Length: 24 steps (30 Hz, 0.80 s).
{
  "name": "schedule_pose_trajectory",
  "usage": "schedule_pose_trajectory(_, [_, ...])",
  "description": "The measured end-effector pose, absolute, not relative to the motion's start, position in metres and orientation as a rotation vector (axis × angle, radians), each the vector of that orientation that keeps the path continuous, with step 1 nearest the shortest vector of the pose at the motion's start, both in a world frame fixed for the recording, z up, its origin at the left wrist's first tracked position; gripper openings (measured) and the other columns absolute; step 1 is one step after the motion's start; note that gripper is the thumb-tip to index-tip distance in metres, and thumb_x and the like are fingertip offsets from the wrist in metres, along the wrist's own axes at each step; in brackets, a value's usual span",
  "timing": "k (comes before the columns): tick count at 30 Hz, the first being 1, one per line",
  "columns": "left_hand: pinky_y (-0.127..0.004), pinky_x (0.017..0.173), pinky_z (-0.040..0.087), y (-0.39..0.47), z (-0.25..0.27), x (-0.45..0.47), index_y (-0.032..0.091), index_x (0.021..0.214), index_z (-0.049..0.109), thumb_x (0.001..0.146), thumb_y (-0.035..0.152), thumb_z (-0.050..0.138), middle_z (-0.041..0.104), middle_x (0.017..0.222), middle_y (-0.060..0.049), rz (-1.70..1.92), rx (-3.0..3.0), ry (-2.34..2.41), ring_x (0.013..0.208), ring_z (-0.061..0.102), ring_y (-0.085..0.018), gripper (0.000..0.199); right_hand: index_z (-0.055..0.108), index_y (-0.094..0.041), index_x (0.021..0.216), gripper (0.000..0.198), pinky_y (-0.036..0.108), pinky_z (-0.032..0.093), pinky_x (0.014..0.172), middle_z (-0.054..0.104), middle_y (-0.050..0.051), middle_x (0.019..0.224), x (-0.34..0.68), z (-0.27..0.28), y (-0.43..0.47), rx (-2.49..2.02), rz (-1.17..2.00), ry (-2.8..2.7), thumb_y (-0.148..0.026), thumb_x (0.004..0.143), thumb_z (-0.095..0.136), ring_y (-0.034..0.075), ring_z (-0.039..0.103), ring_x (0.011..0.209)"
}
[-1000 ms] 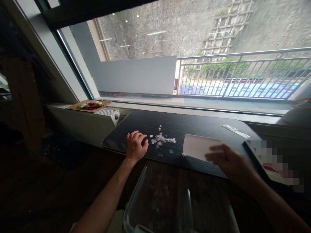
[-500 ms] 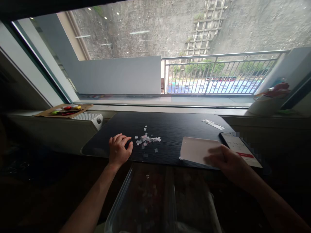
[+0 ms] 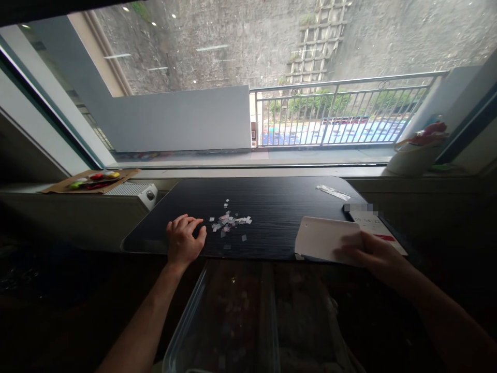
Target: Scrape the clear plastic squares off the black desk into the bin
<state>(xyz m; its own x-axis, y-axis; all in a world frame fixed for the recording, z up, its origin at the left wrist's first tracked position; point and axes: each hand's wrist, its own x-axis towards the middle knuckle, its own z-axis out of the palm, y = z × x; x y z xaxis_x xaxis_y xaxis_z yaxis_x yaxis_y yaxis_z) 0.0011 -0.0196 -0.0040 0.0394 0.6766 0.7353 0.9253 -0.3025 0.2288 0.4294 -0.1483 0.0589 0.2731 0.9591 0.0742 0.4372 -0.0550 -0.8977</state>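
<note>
My right hand (image 3: 365, 252) grips the right end of a flat, pale card-like sheet (image 3: 324, 237) with rounded corners and a small hole, held over the front right of the dark table (image 3: 272, 207). A small pale scrap (image 3: 299, 256) shows at the sheet's lower left corner. Resting at the table's left front, my left hand (image 3: 185, 239) has its fingers bent but apart, with nothing in them. Just right of it lies a loose scatter of small white and clear square pieces (image 3: 229, 221). Whether the sheet touches the tabletop I cannot tell.
Beside my right hand lies a phone (image 3: 376, 228) with a lit screen. A clear plastic strip (image 3: 333, 192) is at the back right. Below the table edge sits a transparent bin (image 3: 186, 316). A radiator (image 3: 134, 191) stands left, and a white container (image 3: 411, 155) is on the sill.
My right hand has moved the pale sheet slightly right, towards the phone. The whole view has shifted a little; my left hand keeps its place beside the scattered pieces.
</note>
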Motion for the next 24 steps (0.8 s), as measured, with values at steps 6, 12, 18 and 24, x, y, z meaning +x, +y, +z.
schedule_pose_trajectory(6, [-0.053, 0.102, 0.039, -0.019, -0.004, 0.000, 0.020, 0.091, 0.075, 0.085, 0.036, 0.052, 0.074, 0.096, -0.012, -1.121, -2.015, -1.621, 0.113, 0.061, -0.035, 0.028, 0.072, -0.025, 0.086, 0.027, 0.037, 0.063, 0.071, 0.080, 0.003, 0.082, 0.429, 0.065, -0.156, -1.636, 0.836, -1.210, -0.043, 0.067, 0.077, 0.029, 0.077, 0.081])
schedule_pose_trajectory(12, [-0.052, 0.101, 0.039, -0.019, -0.004, 0.000, 0.020, 0.091, 0.075, 0.086, 0.036, 0.052, 0.073, 0.096, -0.011, -1.114, -2.024, -1.616, 0.113, 0.060, -0.034, 0.029, 0.073, -0.025, 0.085, 0.024, 0.037, 0.063, 0.070, 0.080, 0.003, 0.081, 0.435, 0.063, -0.156, -1.652, 0.748, -1.250, -0.043, 0.069, 0.076, 0.029, 0.077, 0.080])
schedule_pose_trajectory(18, [-0.053, 0.103, 0.037, -0.019, -0.005, 0.000, 0.022, 0.093, 0.075, 0.086, 0.034, 0.053, 0.072, 0.098, -0.010, -1.110, -2.025, -1.630, 0.114, 0.059, -0.034, 0.026, 0.072, -0.024, 0.090, 0.028, 0.038, 0.063, 0.073, 0.081, 0.005, 0.087, 0.438, 0.059, -0.154, -1.667, 0.800, -1.232, -0.045, 0.071, 0.072, 0.029, 0.077, 0.085])
schedule_pose_trajectory(24, [-0.051, 0.102, 0.038, -0.019, -0.005, -0.001, 0.021, 0.092, 0.075, 0.086, 0.036, 0.053, 0.072, 0.097, -0.011, -1.105, -2.029, -1.625, 0.114, 0.060, -0.034, 0.027, 0.072, -0.026, 0.090, 0.027, 0.039, 0.065, 0.070, 0.082, 0.004, 0.086, 0.440, 0.059, -0.161, -1.630, 0.889, -1.216, -0.044, 0.071, 0.074, 0.030, 0.078, 0.082])
